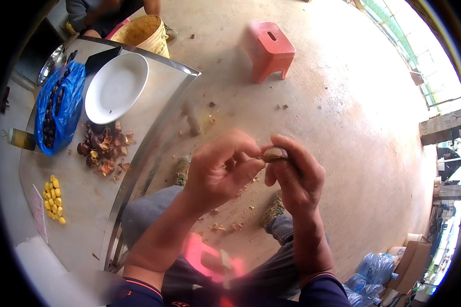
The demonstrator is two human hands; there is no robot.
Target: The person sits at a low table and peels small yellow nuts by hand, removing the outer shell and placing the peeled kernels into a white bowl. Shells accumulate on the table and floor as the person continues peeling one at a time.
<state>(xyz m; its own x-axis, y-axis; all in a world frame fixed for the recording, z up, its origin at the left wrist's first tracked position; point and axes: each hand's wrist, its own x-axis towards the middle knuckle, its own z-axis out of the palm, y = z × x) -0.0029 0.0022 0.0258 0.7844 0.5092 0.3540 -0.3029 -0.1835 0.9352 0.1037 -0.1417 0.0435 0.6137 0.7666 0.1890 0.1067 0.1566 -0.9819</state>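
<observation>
Above my knees, my right hand grips a brown chestnut between thumb and fingers. From the other side, my left hand pinches at the chestnut's left tip, thumb and forefinger nearly together. Whether a loose strip of shell is between them is too small to make out. On the table to my left lie peeled yellow chestnuts in a small group. Farther along is a heap of broken brown shells. Dark unpeeled chestnuts fill an opened blue plastic bag.
A white oval plate stands beside the bag. Past the table's metal edge are a yellow bucket and a seated person. A red stool stands ahead. Shell bits litter the floor; large clear bottles lie at lower right.
</observation>
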